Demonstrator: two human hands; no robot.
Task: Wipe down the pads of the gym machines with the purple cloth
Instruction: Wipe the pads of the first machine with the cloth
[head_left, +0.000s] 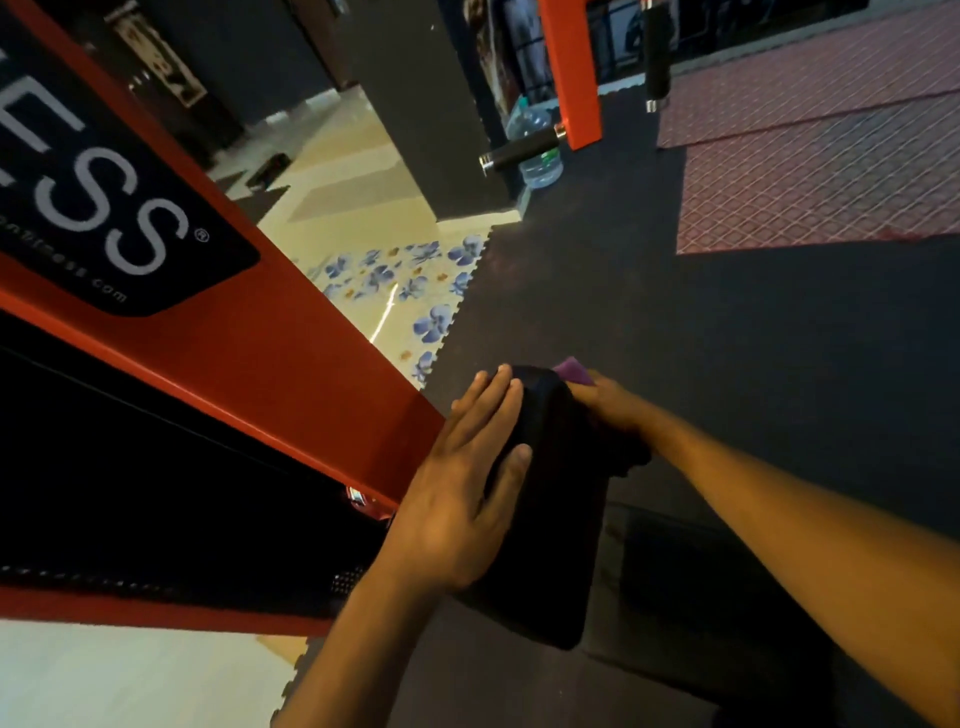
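Down low, beside a red machine frame (291, 364) with a black label (119, 218) in white letters: a long black pad (550, 509), narrow end pointing away. Left hand (467, 483) laid flat along the pad's left side, fingers (493, 400) straight and close together, thumb resting on the top face, nothing gripped. Right hand (608, 405) against the pad's far right edge, mostly hidden behind the pad, so finger curl cannot be told for sure; holding the purple cloth (574, 370), a small corner of which peeks out above the knuckles, just past the pad's far end. Rest of the cloth out of sight, seemingly pressed between that hand and the pad's side. Both forearms bare, reaching in from the bottom edge and the right. Underneath, dark rubber floor mat (675, 312) with a jigsaw edge meeting pale tiles (395, 280) printed with blue flowers. Further off, a second red upright (571, 73) with a black foam handle (522, 150) sticking out, a clear plastic water bottle (540, 161) standing just behind it, another black handle (657, 57) to its right, and red patterned matting (821, 171) at the upper right.
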